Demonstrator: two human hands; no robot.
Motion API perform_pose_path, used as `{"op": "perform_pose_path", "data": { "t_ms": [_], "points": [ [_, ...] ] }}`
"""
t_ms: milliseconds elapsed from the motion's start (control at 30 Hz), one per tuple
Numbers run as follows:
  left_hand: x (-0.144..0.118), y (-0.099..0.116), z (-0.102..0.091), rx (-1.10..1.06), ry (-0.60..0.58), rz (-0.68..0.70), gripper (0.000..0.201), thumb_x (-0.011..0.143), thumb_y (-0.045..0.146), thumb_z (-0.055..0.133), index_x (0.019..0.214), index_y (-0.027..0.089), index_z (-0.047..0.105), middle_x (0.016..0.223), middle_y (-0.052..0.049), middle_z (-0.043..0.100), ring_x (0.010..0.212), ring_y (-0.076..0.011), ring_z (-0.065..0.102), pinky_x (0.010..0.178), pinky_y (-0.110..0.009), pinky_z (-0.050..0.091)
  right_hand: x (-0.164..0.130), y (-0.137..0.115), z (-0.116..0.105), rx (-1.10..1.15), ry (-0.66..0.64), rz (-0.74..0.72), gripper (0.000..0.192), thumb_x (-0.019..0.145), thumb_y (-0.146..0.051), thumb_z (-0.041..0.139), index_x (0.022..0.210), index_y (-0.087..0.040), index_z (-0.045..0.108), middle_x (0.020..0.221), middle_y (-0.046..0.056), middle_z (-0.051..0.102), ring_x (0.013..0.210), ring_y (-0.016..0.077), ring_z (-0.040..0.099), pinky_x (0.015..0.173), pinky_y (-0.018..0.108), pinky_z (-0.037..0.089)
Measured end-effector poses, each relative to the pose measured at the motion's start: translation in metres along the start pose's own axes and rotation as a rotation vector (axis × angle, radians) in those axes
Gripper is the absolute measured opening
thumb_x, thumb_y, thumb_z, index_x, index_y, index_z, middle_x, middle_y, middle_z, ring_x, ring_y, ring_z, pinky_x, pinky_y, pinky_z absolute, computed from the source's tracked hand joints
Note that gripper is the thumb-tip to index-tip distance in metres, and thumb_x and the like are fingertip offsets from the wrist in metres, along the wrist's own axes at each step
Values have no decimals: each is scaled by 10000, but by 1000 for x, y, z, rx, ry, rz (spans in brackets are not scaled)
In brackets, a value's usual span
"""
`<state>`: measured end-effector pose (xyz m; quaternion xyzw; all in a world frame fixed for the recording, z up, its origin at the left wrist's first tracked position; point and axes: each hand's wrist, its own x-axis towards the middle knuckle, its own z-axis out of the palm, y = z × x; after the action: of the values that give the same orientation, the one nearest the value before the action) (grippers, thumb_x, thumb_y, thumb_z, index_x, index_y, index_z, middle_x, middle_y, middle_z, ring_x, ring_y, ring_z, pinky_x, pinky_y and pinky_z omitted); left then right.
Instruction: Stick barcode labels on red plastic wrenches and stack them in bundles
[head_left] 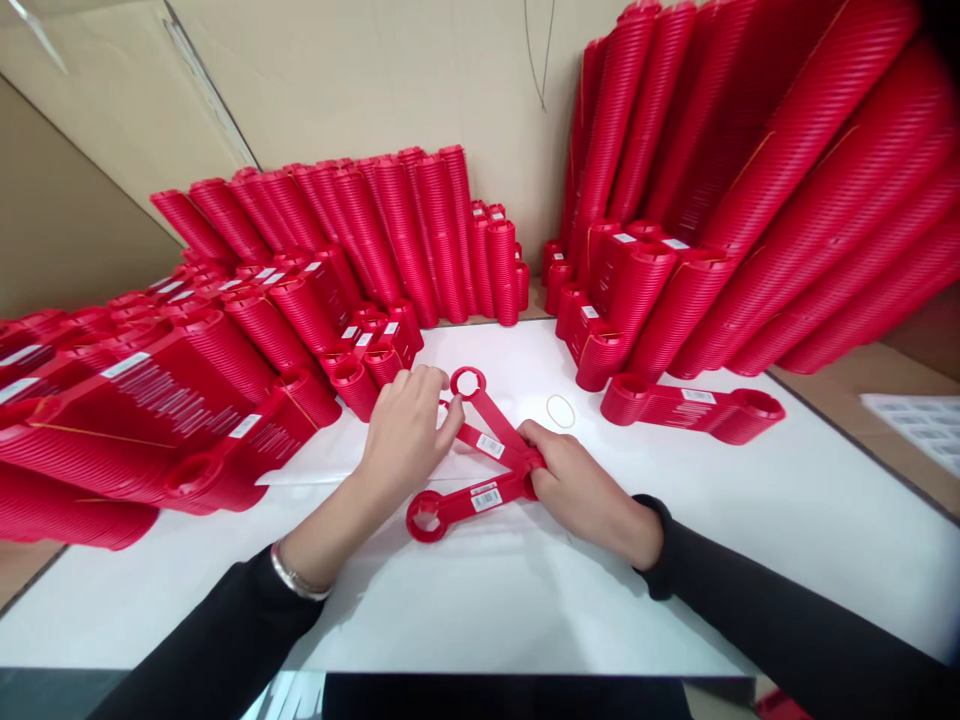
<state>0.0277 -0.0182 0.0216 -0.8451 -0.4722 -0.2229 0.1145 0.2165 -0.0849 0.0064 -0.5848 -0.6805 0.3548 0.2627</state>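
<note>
Red flat plastic pieces [491,405] with a ring at each end are fanned out in front of me, some with white barcode labels. My right hand [577,485] is closed round their gathered right ends. Toward the left, the lower piece [461,505] and the upper one spread apart. My left hand [409,430] has its fingers curled and its thumb over the end of the middle piece [470,436]; that end is mostly hidden by the hand. A loose rubber band [560,411] lies on the white tabletop [600,620] just beyond my right hand.
Banded stacks of the same red pieces [247,390] crowd the left side. Taller stacks [795,200] lean at the right, and a short stack [694,405] lies before them. Behind rises a cardboard wall [360,80]. A printed sheet [919,430] sits at far right.
</note>
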Motion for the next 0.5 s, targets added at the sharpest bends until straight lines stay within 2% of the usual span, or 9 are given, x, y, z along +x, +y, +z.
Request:
{"op": "perform_pose_path", "data": {
  "t_ms": [67,133,233,300,367,500],
  "points": [
    [-2,-1,-1,-91,-96,-17,118,903,259,475,910,162,542,771,-35,589,728,-212,539,682,-354,424,0,1,-2,13,17,2,232,689,-1,372,787,-201,438,813,43,620,734,179,577,617,259,374],
    [-5,1,0,-220,-254,47,95,895,243,507,914,174,570,750,-17,596,726,-198,563,702,-344,441,-1,3,-4,16,26,4,243,684,3,370,796,-200,445,812,41,621,740,181,579,627,262,378],
    [-9,7,3,-413,-441,197,130,883,215,538,991,197,609,935,-40,623,895,-204,591,789,-329,474,-2,3,-5,12,11,4,258,680,4,364,809,-202,453,793,33,615,716,179,570,623,263,376],
    [-11,10,2,-507,-495,257,199,887,176,514,1056,224,608,1112,-46,594,1034,-204,572,862,-317,472,-3,2,-4,10,-1,6,273,671,8,361,816,-203,456,791,29,612,712,177,565,619,261,373],
    [-12,11,0,-535,-538,275,274,879,147,495,1117,248,589,1187,-41,570,1065,-202,573,870,-307,474,-3,1,-4,11,-8,9,275,666,11,362,812,-204,452,777,23,604,699,172,557,613,255,372],
    [-13,12,-5,-386,-605,196,283,874,197,477,1135,241,575,989,-40,628,806,-214,629,659,-314,487,-4,-1,-4,29,-21,8,242,684,5,366,779,-211,418,725,5,572,647,159,532,581,243,366]
  ]
}}
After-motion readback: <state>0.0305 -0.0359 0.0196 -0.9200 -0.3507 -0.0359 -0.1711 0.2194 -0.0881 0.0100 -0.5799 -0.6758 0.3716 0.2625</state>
